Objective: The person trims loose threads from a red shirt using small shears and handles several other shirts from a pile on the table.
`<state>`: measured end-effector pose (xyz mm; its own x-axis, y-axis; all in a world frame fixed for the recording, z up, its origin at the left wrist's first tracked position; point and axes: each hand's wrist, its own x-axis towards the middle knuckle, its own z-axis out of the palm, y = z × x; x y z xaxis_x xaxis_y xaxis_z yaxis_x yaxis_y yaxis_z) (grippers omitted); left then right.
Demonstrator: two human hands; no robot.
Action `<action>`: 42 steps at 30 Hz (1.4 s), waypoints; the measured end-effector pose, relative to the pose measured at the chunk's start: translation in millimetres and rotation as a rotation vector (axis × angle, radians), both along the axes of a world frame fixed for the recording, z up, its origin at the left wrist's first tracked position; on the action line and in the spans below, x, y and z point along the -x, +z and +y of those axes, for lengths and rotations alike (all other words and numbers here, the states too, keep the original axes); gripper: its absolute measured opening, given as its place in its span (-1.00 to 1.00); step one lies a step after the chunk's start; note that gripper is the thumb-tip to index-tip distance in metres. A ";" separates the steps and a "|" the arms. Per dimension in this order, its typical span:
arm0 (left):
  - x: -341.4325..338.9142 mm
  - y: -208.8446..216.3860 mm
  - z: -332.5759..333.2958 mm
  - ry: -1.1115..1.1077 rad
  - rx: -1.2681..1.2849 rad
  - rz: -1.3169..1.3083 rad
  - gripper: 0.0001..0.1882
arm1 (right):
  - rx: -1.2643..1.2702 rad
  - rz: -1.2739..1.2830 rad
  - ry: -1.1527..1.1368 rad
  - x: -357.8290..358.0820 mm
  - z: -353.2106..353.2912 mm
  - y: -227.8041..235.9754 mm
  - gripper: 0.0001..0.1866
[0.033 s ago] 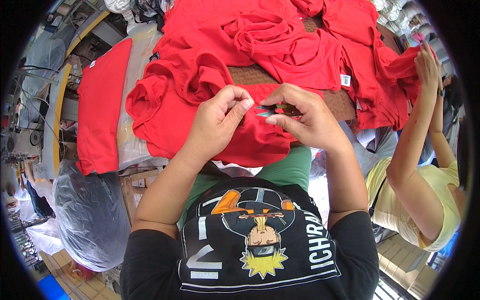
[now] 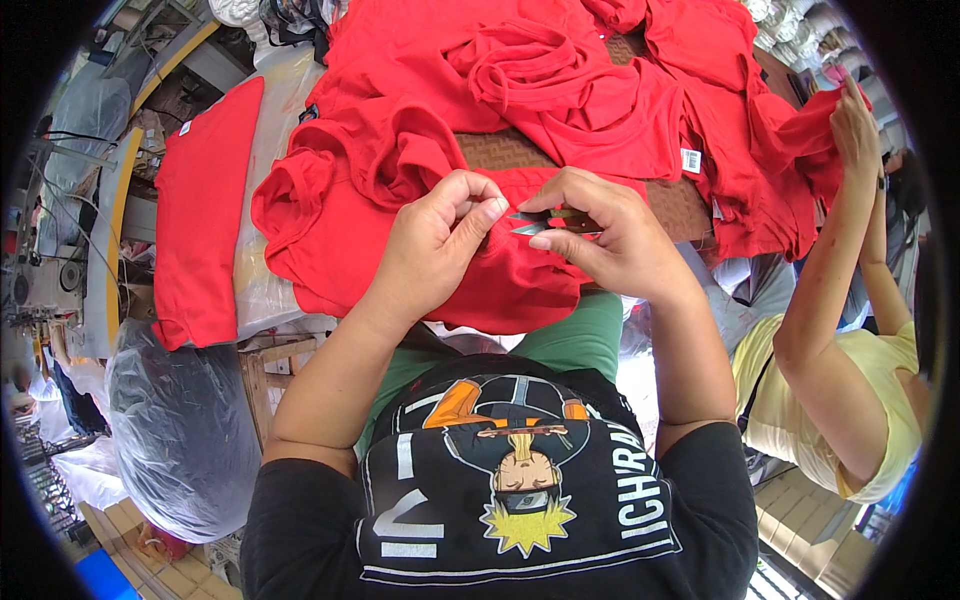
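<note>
My right hand (image 2: 615, 230) is closed on a pair of thread snips (image 2: 532, 229), its thumb and fingers around the body. The snips' two pointed blades stand a little apart and point left toward my other hand. Between thumb and fingertips, my left hand (image 2: 445, 235) pinches part of a red garment (image 2: 420, 290); whether a thread is also in the pinch is too small to tell. The garment lies bunched at the table's near edge and hangs toward my lap.
More red garments (image 2: 590, 95) are heaped on the brown patterned table (image 2: 500, 150). A folded red garment (image 2: 210, 200) lies on clear plastic at left, above a large plastic-wrapped bundle (image 2: 170, 430). At right, a co-worker in yellow (image 2: 835, 410) holds up red cloth.
The snips' blades have shifted very slightly left toward my left hand. The co-worker's raised hand has moved slightly. My left hand stays where it was.
</note>
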<state>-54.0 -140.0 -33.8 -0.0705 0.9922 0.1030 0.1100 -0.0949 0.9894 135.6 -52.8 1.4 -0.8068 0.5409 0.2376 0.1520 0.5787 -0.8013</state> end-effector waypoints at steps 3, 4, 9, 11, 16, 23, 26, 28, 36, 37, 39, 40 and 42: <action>-0.7 -1.6 1.1 0.005 -0.025 0.007 -0.86 | -0.059 0.026 0.037 2.7 -1.2 -0.3 -0.76; -0.7 -3.0 1.4 0.010 -0.037 0.010 -0.86 | -0.078 0.047 0.053 3.5 -1.6 -1.5 -0.76; 1.2 -11.0 4.5 0.113 -0.034 0.079 -0.83 | -0.204 0.002 0.002 1.5 0.7 -5.8 -0.77; 2.7 -12.2 5.5 0.147 0.017 -0.092 -0.83 | -0.150 0.001 -0.123 2.9 -5.8 -0.4 -0.74; -8.7 2.4 7.9 0.048 0.176 -0.600 -0.83 | -0.150 0.077 -0.401 24.2 -29.8 -12.8 -0.59; -14.5 -0.3 14.9 0.226 -0.195 0.042 -0.80 | 0.245 0.129 -0.473 23.3 -23.4 -21.4 -0.76; -13.9 14.3 18.5 0.178 -0.110 -0.028 -0.78 | 0.810 0.259 -0.348 16.1 -18.2 -25.0 -0.85; -10.4 28.4 20.1 0.131 -0.062 -0.051 -0.74 | 0.929 0.292 -0.338 10.7 -18.0 -26.9 -0.84; -2.8 23.3 11.4 -0.004 -0.176 0.274 -0.48 | 1.069 0.368 -0.374 8.6 -12.8 -30.2 -0.80; -6.2 20.3 12.2 0.026 -0.241 0.370 -0.47 | 1.096 0.388 -0.347 9.3 -12.8 -32.3 -0.79; -11.7 11.4 15.0 0.101 -0.289 0.373 -0.58 | 1.123 0.399 -0.316 10.5 -13.0 -32.4 -0.78; -13.3 8.8 15.2 0.125 -0.319 0.392 -0.62 | 1.123 0.390 -0.314 11.0 -13.6 -31.2 -0.78; -13.8 7.9 15.5 0.141 -0.375 0.441 -0.71 | 1.105 0.381 -0.300 9.8 -14.7 -31.0 -0.77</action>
